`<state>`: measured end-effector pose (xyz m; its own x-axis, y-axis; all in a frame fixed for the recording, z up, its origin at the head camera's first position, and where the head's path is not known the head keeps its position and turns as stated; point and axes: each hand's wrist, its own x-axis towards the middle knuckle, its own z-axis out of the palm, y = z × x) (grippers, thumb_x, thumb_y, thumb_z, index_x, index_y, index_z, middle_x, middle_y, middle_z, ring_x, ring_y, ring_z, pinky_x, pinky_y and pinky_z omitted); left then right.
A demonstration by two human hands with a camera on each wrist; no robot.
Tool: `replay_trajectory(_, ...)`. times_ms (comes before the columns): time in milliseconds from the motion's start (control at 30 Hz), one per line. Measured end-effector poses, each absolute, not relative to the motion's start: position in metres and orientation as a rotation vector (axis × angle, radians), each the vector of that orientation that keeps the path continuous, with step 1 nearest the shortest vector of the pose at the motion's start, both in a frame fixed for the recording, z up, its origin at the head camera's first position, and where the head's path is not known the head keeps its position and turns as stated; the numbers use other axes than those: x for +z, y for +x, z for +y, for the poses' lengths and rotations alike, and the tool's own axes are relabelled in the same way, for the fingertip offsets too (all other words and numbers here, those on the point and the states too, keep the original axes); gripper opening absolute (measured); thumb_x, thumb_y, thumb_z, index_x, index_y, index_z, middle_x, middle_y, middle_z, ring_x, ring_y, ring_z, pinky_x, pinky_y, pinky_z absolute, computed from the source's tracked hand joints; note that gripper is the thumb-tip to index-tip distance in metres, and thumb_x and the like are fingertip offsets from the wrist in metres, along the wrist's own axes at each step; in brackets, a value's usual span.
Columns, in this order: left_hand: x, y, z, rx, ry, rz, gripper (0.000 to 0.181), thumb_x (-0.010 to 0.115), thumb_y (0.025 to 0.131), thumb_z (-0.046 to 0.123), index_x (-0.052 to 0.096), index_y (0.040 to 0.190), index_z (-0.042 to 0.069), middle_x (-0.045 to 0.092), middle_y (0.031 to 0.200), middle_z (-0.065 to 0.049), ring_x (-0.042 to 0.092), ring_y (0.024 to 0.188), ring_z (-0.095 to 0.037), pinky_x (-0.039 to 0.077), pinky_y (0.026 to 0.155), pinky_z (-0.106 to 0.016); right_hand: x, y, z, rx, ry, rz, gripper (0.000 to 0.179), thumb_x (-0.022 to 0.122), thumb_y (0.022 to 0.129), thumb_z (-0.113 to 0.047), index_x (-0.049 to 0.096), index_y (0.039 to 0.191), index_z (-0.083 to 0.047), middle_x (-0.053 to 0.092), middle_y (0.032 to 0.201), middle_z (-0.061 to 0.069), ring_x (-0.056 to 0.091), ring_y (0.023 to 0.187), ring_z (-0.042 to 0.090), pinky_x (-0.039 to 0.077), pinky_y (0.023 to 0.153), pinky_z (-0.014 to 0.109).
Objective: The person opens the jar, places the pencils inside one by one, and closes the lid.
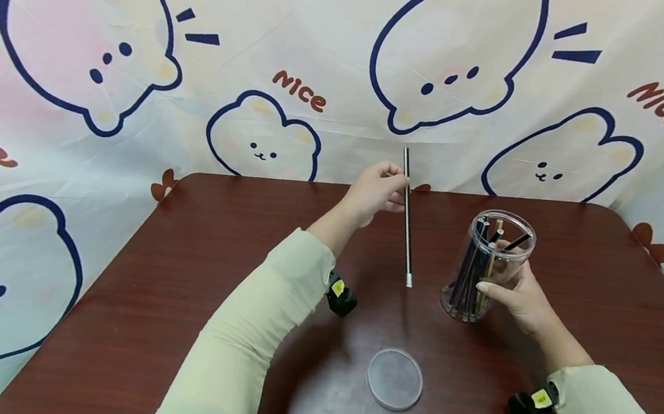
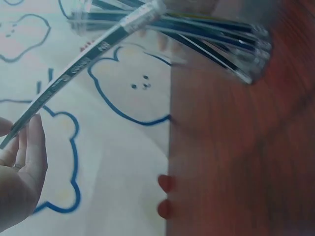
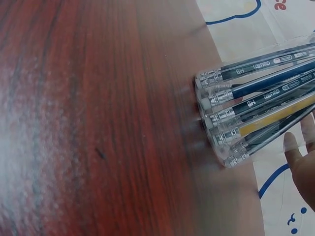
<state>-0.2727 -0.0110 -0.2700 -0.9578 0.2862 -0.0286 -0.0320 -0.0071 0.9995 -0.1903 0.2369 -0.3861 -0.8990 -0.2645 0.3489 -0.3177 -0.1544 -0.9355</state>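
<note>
Between thumb and fingers my left hand (image 1: 377, 191) pinches a dark pencil (image 1: 407, 225) near its upper end. The pencil hangs almost upright above the table, its silver ferrule and eraser at the bottom; white lettering shows on its barrel in the left wrist view. My right hand (image 1: 520, 294) grips a clear plastic jar (image 1: 455, 294) from the right side, tilted a little. Inside stand several pencils (image 3: 266, 91), mostly dark, one yellow and one blue, eraser ends down. The jar's mouth is uncovered.
A round clear lid (image 1: 395, 379) lies on the brown wooden table (image 1: 187, 313), nearer to me than the jar. Behind the table's far edge hangs a pale cloth (image 1: 357, 27) printed with cartoon bears. Both wrists wear small black cameras.
</note>
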Motion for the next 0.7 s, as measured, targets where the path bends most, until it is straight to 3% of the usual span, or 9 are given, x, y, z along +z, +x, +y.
replay_trajectory(700, -0.202, -0.259, 0.047, 2.181, 0.493, 1.977, 0.006, 0.049, 0.087, 0.005, 0.049, 0.082, 0.002, 0.052, 0.08, -0.005, 0.056, 0.062, -0.015, 0.05, 0.06, -0.025, -0.384, -0.188, 0.237, 2.242, 0.706, -2.024, 0.063, 0.048, 0.075, 0.02, 0.027, 0.121, -0.017, 0.05, 0.108, -0.005, 0.052, 0.094, 0.005, 0.043, 0.072, 0.017)
